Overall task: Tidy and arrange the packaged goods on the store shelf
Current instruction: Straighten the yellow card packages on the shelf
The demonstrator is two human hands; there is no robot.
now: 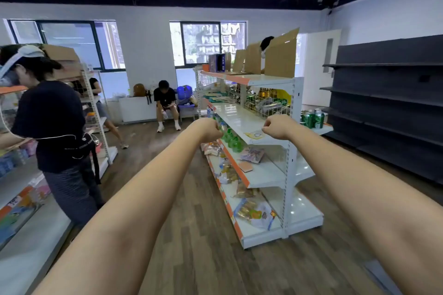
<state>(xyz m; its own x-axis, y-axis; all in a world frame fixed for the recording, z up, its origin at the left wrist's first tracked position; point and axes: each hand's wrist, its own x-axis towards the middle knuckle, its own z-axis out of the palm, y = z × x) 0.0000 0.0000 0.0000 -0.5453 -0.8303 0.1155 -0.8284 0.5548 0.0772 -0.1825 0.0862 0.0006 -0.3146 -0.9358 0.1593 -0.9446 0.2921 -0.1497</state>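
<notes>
A: Where were the packaged goods (pixel 253 213)?

B: On the white shelf unit (pixel 291 151) with the orange edge strips. Bagged snacks lay loosely on its lowest tier, more packets on the tier above, and a flat purple packet (pixel 252 154) beside an orange one (pixel 245 166) higher up. Green bottles (pixel 231 140) stood along the front edge of that same tier.

A: And the hands?

B: Both arms were stretched out toward the shelf unit. The left hand (pixel 211 130) was clenched in a fist, grasping nothing, in front of the unit's orange-edged side. The right hand (pixel 275 127) was also curled into a fist with nothing in it, over the glossy middle tier, near a small yellow card (pixel 254 135) lying there.

A: What else was around the unit?

B: Cardboard pieces (pixel 280 55) stood on top of it, green cans (pixel 311 118) sat on its far side, and dark shelving (pixel 388 103) ran to its right. To its left a person in dark clothes (pixel 55 127) faced another shelf, and beyond it someone sat (pixel 166 105) beneath the windows.
</notes>
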